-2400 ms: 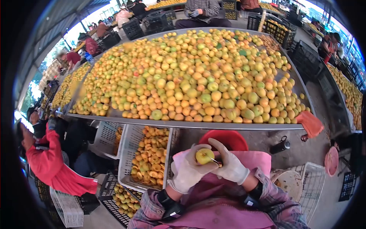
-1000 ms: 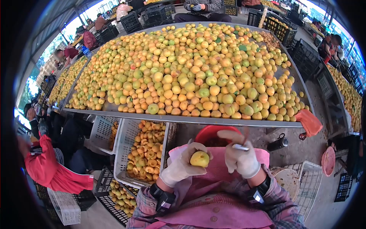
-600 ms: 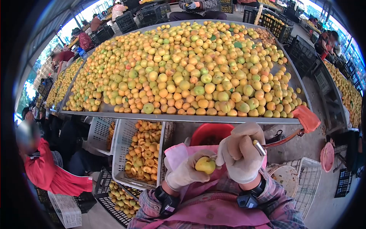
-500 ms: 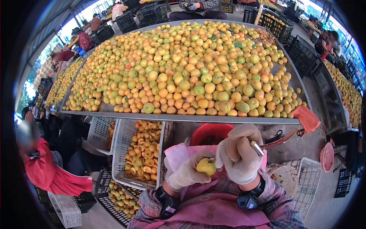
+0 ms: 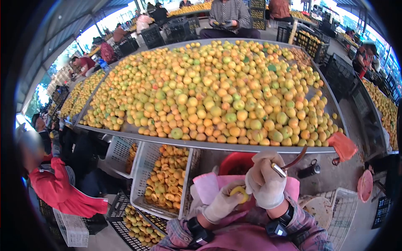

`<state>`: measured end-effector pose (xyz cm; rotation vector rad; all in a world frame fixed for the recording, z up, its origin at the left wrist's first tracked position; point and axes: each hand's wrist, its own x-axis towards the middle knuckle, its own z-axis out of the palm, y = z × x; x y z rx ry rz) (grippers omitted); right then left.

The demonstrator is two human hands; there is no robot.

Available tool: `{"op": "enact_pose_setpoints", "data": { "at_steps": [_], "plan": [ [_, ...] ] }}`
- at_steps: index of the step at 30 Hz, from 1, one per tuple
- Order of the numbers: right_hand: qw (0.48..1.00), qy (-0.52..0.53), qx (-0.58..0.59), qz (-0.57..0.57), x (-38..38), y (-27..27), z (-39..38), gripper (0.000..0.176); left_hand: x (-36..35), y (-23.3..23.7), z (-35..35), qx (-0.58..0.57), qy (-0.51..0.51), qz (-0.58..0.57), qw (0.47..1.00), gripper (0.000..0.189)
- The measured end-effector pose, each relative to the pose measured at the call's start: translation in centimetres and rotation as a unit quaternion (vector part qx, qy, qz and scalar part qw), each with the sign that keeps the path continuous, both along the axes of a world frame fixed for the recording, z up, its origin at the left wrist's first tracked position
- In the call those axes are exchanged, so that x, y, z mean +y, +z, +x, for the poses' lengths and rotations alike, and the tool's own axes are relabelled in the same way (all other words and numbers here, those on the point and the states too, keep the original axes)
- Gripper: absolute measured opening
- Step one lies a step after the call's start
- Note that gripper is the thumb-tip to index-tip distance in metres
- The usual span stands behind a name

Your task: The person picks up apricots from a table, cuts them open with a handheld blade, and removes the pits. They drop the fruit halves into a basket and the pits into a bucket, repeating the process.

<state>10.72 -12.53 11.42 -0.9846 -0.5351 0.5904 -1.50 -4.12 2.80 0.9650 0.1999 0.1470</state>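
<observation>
My left hand (image 5: 220,205) wears a pale work glove and holds a yellow apricot (image 5: 239,193) between thumb and fingers. A cut shows on the fruit's near side. My gloved right hand (image 5: 267,182) is pressed up against the apricot, closed around a small knife (image 5: 278,170). Only the knife's shiny metal handle end sticks out; its blade is hidden by glove and fruit. Both hands are above my pink apron, just in front of the metal table (image 5: 247,147) heaped with whole apricots (image 5: 201,100).
Left of my hands stands a white crate (image 5: 138,188) of halved apricots (image 5: 165,180). A black crate (image 5: 119,213) with whole fruit is below it. Behind my hands is a red basin (image 5: 234,161). A red bag (image 5: 342,146) hangs at the table corner. A person in red (image 5: 63,188) sits at left.
My view has tilted up, so the table sits lower in it. Both hands stay together at the apricot, which is turned and now shows a cut. The brown strip beside the right hand points more upward.
</observation>
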Motion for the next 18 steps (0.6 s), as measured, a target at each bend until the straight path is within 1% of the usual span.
{"op": "enact_pose_setpoints", "data": {
  "at_steps": [2,3,4,5,6,7,8,9,10,11,12,13,15,16,17,18],
  "plan": [
    [0.997,0.03,0.066,-0.012,0.4,0.0,0.3,0.02,0.3,0.0,-0.2,0.003,0.006,0.041,0.999,0.047],
    [0.996,0.024,0.09,-0.006,0.7,-0.1,0.3,0.021,0.4,0.8,-0.4,0.03,-0.002,0.035,0.999,0.048],
    [0.996,0.027,0.087,0.001,0.9,-0.1,0.3,0.021,0.5,1.3,-0.5,0.057,-0.011,0.029,0.998,0.051],
    [0.992,0.018,0.123,0.014,1.0,-0.1,0.3,0.018,0.5,1.5,-0.3,0.08,-0.009,0.054,0.995,0.054],
    [0.987,0.011,0.161,0.026,1.1,-0.2,0.2,0.016,0.6,1.6,-0.4,0.078,-0.005,0.059,0.995,0.054],
    [0.994,0.017,0.109,0.029,1.1,-1.1,0.4,0.022,0.6,1.7,-0.4,0.018,0.017,0.185,0.982,0.052],
    [0.993,0.021,0.107,0.033,1.1,-1.1,0.4,0.022,0.7,1.9,-0.5,-0.04,0.039,0.308,0.95,0.05],
    [0.993,0.027,0.106,0.051,1.0,-1.0,0.5,0.023,1.5,2.7,-0.7,0.047,-0.057,0.155,0.985,0.031],
    [0.992,0.032,0.105,0.069,0.9,-0.8,0.4,0.023,1.5,1.9,-0.7,0.047,-0.055,0.157,0.985,0.031],
    [0.993,0.036,0.101,0.058,0.8,-0.6,0.3,0.023,1.3,0.4,-0.8,0.005,-0.01,0.285,0.959,0.026],
    [0.992,0.037,0.101,0.06,0.9,-0.6,0.2,0.023,1.2,0.0,-0.7,-0.037,0.035,0.407,0.912,0.026],
    [0.993,0.03,0.103,0.052,1.0,-0.7,0.2,0.023,1.2,-0.1,-0.7,-0.037,0.035,0.409,0.911,0.026],
    [0.993,0.025,0.105,0.046,1.2,-0.8,0.1,0.022,1.3,-0.1,-0.7,0.046,0.011,0.421,0.906,0.04],
    [0.992,0.026,0.118,0.045,1.3,-0.7,0.1,0.019,1.2,-0.1,-0.5,0.048,0.015,0.423,0.905,0.04],
    [0.99,0.028,0.132,0.044,1.4,-0.7,0.0,0.016,1.0,-0.1,-0.2,-0.006,0.077,0.495,0.865,0.039],
    [0.989,0.033,0.133,0.046,1.6,-0.9,-0.1,0.016,0.9,-0.2,-0.1,-0.06,0.138,0.561,0.814,0.038]
  ]
}}
